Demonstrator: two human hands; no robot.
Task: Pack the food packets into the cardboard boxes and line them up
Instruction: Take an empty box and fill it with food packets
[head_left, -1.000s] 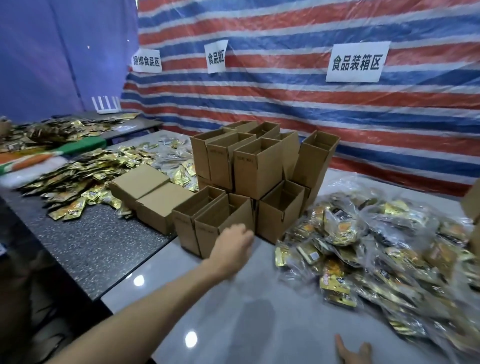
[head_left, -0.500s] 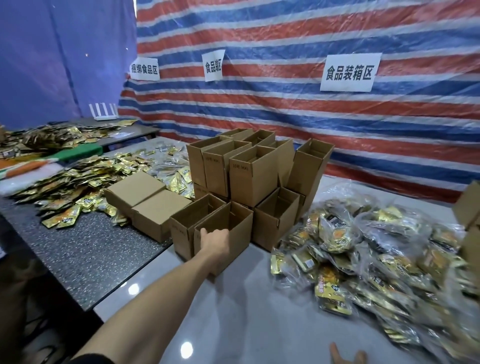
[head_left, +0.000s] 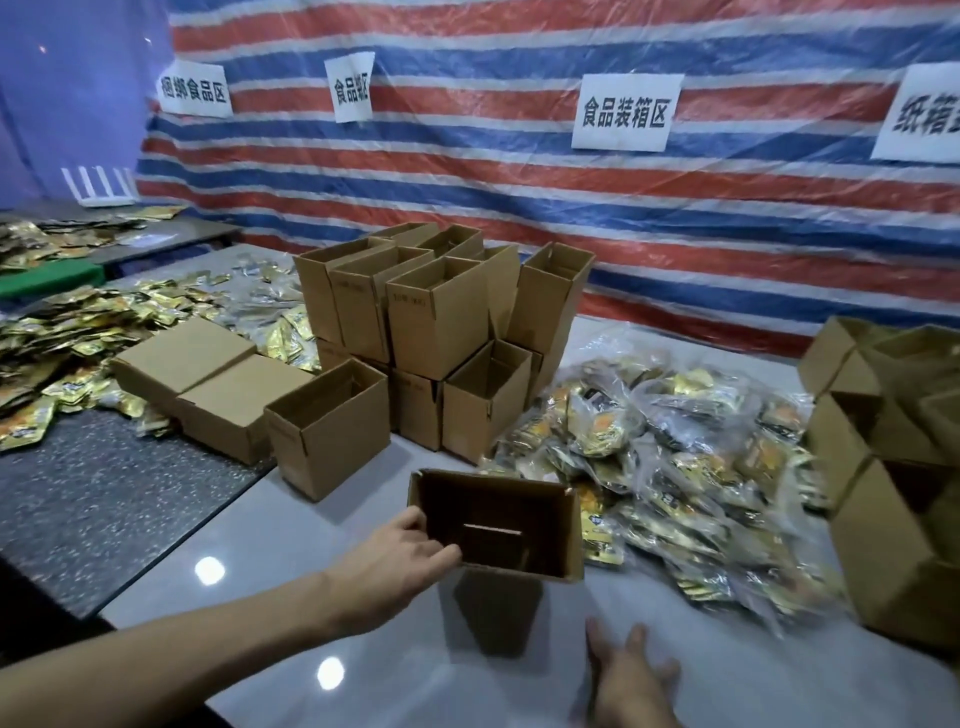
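An empty cardboard box (head_left: 545, 519) is held just above the desk (head_left: 291, 519) by the left grip (head_left: 400, 558), which is curled over its left wall (mouth up). The right grip (head_left: 631, 680) is spread and holds nothing. Next, the box probably needs setting down so packets (head_left: 675, 457) from the pile beside it can be loaded.

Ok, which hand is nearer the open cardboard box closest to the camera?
Left. The left hand grips the open cardboard box by its left wall. The right hand is open, nearer the camera, and not touching the box.
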